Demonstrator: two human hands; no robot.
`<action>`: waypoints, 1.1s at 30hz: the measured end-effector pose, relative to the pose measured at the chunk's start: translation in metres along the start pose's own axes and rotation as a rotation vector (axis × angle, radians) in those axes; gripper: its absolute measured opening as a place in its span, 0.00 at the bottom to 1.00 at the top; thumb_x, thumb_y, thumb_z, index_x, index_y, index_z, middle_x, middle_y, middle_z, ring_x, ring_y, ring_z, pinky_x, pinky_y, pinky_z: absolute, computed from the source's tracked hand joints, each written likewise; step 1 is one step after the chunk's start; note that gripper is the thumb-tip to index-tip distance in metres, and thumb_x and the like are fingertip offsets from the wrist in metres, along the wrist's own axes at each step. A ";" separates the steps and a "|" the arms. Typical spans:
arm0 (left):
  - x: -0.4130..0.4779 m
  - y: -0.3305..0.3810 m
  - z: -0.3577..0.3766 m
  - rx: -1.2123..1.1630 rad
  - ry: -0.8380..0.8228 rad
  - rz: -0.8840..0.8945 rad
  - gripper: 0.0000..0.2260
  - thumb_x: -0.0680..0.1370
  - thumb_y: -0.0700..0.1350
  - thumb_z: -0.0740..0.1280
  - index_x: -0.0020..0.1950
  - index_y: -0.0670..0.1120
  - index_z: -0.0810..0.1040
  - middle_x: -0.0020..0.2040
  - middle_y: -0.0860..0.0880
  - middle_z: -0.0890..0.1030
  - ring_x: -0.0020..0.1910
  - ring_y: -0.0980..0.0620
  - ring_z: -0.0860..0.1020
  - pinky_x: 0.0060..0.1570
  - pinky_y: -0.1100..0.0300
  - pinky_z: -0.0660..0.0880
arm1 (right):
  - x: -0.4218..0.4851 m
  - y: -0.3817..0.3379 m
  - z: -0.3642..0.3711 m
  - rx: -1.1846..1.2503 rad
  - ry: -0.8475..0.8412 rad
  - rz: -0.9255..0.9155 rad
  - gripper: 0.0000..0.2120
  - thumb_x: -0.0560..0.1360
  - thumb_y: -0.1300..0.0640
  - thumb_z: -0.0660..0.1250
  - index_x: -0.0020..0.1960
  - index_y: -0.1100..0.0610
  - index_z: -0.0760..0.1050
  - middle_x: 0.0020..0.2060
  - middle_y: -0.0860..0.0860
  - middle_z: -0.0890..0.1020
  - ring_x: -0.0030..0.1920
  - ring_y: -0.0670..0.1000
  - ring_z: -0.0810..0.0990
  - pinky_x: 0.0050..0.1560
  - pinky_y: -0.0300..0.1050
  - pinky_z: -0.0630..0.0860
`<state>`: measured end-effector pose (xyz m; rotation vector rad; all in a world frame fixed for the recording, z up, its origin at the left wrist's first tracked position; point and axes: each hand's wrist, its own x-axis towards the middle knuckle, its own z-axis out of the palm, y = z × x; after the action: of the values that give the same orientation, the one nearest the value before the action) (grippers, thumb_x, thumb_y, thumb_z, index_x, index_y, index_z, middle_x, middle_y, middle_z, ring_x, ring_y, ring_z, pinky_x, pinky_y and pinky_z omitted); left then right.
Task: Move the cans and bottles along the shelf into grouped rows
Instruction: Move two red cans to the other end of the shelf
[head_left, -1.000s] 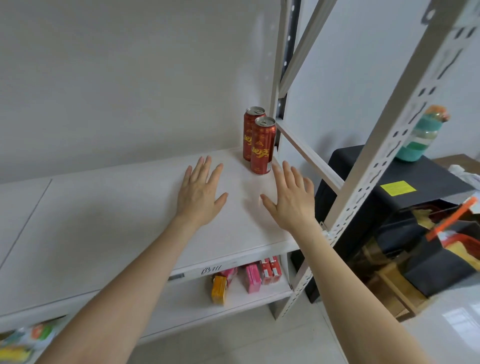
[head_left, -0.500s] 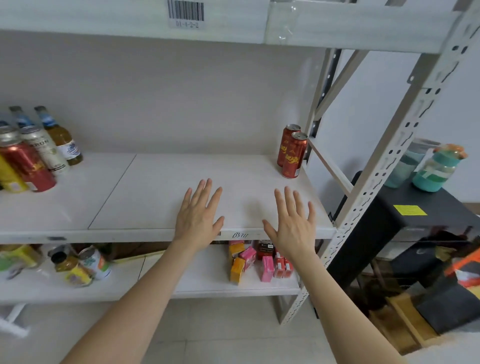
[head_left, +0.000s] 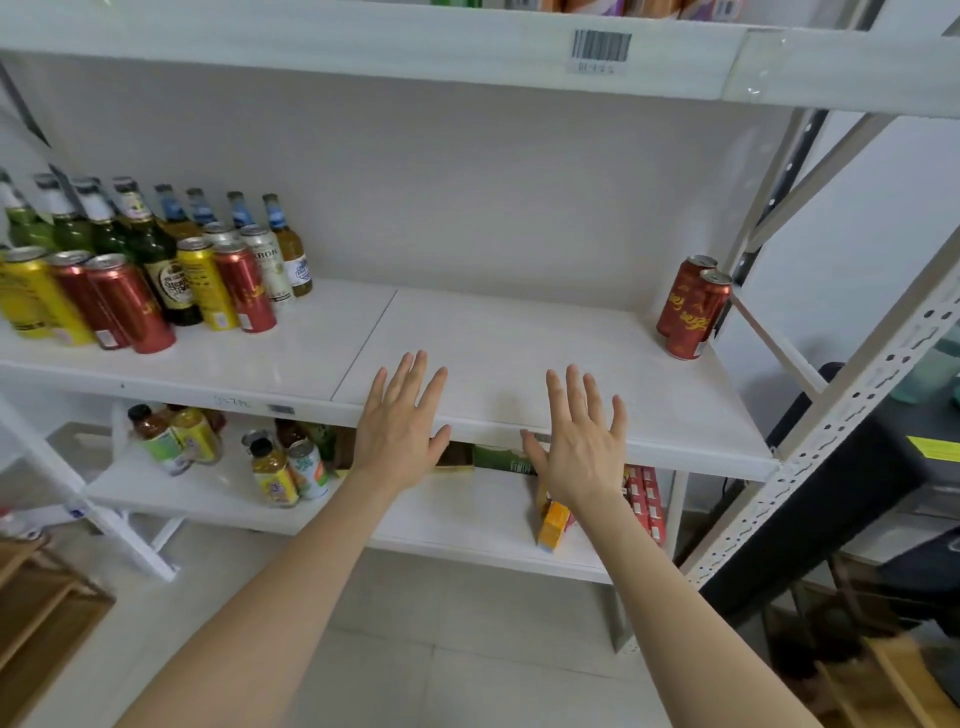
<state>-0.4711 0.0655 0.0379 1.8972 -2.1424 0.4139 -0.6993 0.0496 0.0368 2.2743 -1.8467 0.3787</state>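
Left hand (head_left: 400, 431) and right hand (head_left: 582, 447) both spread flat, palms down, empty, side by side over shelf (head_left: 519, 332) front edge; forearms extended forward.

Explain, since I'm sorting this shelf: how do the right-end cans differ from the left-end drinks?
The right-end cans are two, both red; the left-end drinks are many, mixing red, yellow and white cans with bottles. The right-end cans stand one behind the other; the left-end drinks crowd together. Both stand upright on one shelf.
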 end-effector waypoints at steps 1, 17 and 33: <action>0.001 -0.010 0.001 0.004 -0.002 0.002 0.31 0.81 0.57 0.59 0.81 0.47 0.54 0.81 0.41 0.52 0.80 0.43 0.49 0.77 0.45 0.46 | 0.003 -0.009 0.002 0.000 0.005 0.005 0.37 0.80 0.35 0.48 0.81 0.52 0.41 0.81 0.54 0.46 0.80 0.57 0.44 0.76 0.60 0.41; 0.040 -0.193 0.028 0.018 -0.026 0.107 0.31 0.81 0.57 0.58 0.81 0.47 0.52 0.81 0.42 0.50 0.80 0.44 0.48 0.77 0.45 0.44 | 0.083 -0.186 0.049 0.011 0.081 0.148 0.36 0.80 0.36 0.53 0.81 0.53 0.50 0.80 0.55 0.55 0.80 0.57 0.52 0.76 0.62 0.49; 0.037 -0.411 0.061 0.048 0.019 0.128 0.32 0.77 0.56 0.66 0.77 0.44 0.64 0.78 0.39 0.61 0.78 0.41 0.60 0.76 0.44 0.52 | 0.155 -0.392 0.098 0.050 0.133 0.186 0.35 0.77 0.38 0.50 0.77 0.57 0.63 0.75 0.57 0.67 0.75 0.59 0.66 0.72 0.65 0.61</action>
<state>-0.0671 -0.0377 0.0139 1.7786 -2.2689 0.5104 -0.2786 -0.0431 -0.0020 2.0572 -2.0066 0.5947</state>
